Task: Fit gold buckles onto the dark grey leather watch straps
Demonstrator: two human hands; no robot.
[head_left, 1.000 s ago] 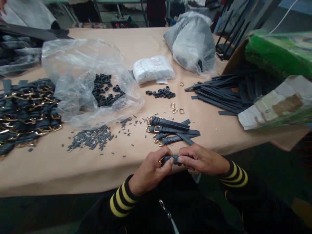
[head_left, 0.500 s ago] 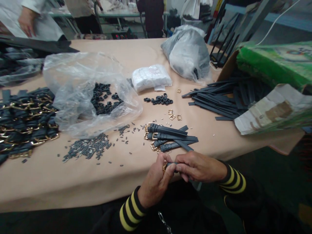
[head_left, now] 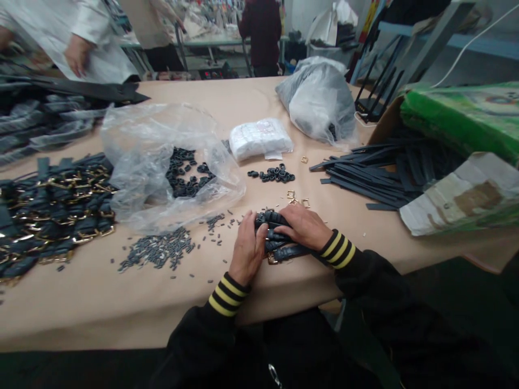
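Note:
Both hands are on a small pile of dark buckled straps [head_left: 290,253] near the table's front edge. My left hand [head_left: 248,248] is closed round the buckle ends, its thumb toward me. From the other side my right hand [head_left: 307,226] lies over the straps with its fingers curled down on them, hiding most of the pile. A gold buckle [head_left: 272,259] shows at the near end of one strap. Just beyond my right hand lie a few loose gold buckles [head_left: 291,194]. Small black loops [head_left: 279,174] are heaped farther back.
Small dark pieces [head_left: 162,248] are scattered left of my hands. Behind them spreads a clear plastic bag [head_left: 138,162] with black loops. Many buckled straps [head_left: 60,200] cover the far left. A white packet [head_left: 259,139] and a filled bag [head_left: 318,102] stand behind; plain straps [head_left: 365,181] spill from a green box [head_left: 458,113].
Both hands have moved forward from the table edge, where they held a buckled strap, onto the strap pile. That strap can no longer be told apart. The view has shifted slightly.

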